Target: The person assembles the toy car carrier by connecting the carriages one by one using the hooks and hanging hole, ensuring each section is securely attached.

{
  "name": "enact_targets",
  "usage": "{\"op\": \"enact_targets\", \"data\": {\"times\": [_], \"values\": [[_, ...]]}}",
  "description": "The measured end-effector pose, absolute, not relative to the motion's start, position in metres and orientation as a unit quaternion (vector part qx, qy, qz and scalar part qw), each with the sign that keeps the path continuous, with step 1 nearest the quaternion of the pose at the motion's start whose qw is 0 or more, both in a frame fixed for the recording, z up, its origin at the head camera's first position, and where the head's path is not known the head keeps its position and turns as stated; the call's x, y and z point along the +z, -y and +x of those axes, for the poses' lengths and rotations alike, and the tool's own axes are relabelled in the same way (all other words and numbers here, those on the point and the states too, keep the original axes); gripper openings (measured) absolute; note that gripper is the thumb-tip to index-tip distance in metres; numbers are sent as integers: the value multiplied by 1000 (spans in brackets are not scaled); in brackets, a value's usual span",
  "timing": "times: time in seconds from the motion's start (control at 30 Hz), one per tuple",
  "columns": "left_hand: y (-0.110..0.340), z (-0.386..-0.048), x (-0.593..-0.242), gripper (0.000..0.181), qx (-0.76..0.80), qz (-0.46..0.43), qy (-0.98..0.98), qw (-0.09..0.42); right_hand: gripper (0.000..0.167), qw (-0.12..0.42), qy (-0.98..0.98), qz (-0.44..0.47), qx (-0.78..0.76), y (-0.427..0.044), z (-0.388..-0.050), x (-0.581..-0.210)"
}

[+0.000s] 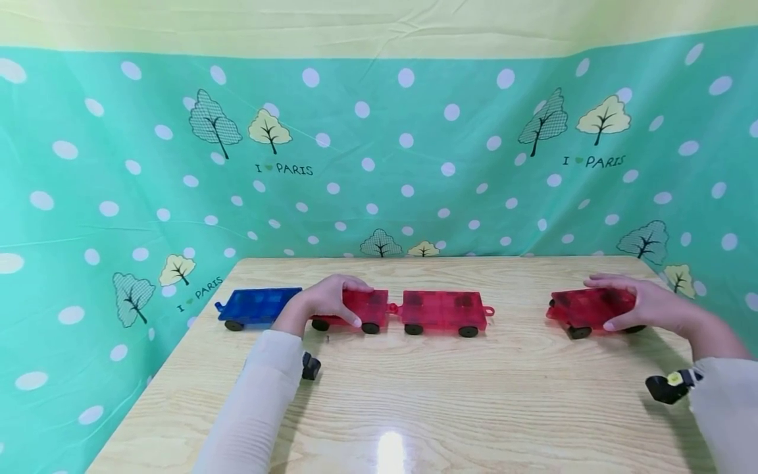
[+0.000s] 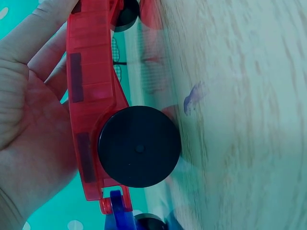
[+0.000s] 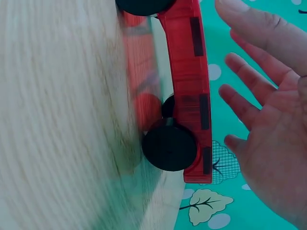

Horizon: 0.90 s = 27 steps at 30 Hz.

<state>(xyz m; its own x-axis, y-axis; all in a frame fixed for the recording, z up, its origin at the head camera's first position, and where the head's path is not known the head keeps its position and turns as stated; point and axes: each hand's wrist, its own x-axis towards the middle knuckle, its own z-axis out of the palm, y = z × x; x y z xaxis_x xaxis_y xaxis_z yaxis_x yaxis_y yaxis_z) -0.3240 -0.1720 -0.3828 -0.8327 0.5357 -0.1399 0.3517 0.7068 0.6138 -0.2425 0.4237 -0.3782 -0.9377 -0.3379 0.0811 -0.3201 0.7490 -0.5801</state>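
In the head view, a blue toy train car (image 1: 254,307), a red car (image 1: 374,304) and a second red car (image 1: 441,311) stand in a row on their black wheels. My left hand (image 1: 326,297) holds the first red car, thumb at its front side and fingers over its far side. The left wrist view shows that red car (image 2: 91,96) joined by its end to the blue car's hook (image 2: 119,211). Apart at the right stands another red car (image 1: 583,308). Around its right end is my right hand (image 1: 657,306), fingers spread, with a gap to the car (image 3: 192,86) in the right wrist view.
All the cars are on a light wooden table (image 1: 462,401). A green dotted curtain (image 1: 408,158) hangs behind and beside it. The second red car's ring hook (image 1: 489,311) points toward the separate car, with bare tabletop between them.
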Motion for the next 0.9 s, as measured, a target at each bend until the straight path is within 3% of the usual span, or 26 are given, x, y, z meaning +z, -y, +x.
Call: {"op": "enact_targets", "data": {"times": [0.27, 0.57, 0.9], "values": [[171, -324, -382, 72, 293, 241, -912, 159, 72, 28, -936, -201, -288, -430, -250, -384], [171, -324, -383, 72, 289, 242, -913, 157, 73, 53, -944, -156, -285, -429, -253, -390], [171, -323, -383, 71, 280, 236, -918, 154, 69, 18, -950, -136, -281, -425, -247, -397]]}}
